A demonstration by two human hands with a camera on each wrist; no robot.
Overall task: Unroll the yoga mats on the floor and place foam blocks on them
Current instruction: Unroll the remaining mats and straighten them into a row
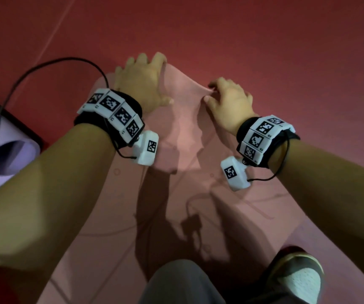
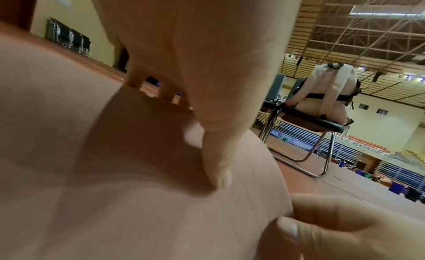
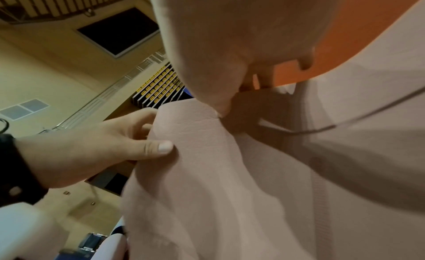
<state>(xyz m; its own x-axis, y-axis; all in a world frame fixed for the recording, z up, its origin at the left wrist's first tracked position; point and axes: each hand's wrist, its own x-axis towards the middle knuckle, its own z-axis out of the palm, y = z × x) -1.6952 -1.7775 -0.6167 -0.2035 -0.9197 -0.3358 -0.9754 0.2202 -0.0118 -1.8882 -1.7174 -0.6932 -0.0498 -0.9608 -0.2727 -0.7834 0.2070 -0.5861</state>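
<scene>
A pink yoga mat (image 1: pixel 181 132) lies unrolled on the red floor and runs away from me. Its far end is raised and curls upward. My left hand (image 1: pixel 141 80) grips that end on the left, thumb on the top face (image 3: pixel 161 147) and fingers behind it. My right hand (image 1: pixel 227 99) pinches the same edge further right, bunching it into a crease. In the left wrist view the mat (image 2: pixel 115 191) fills the frame under my thumb. No foam block is in view.
A lilac sheet with a dark border (image 1: pixel 1 132) lies on the floor at the left, with a cable across it. My knee (image 1: pixel 176 284) and shoe (image 1: pixel 297 277) are over the mat's near end. A chair with a backpack (image 2: pixel 322 100) stands to the right.
</scene>
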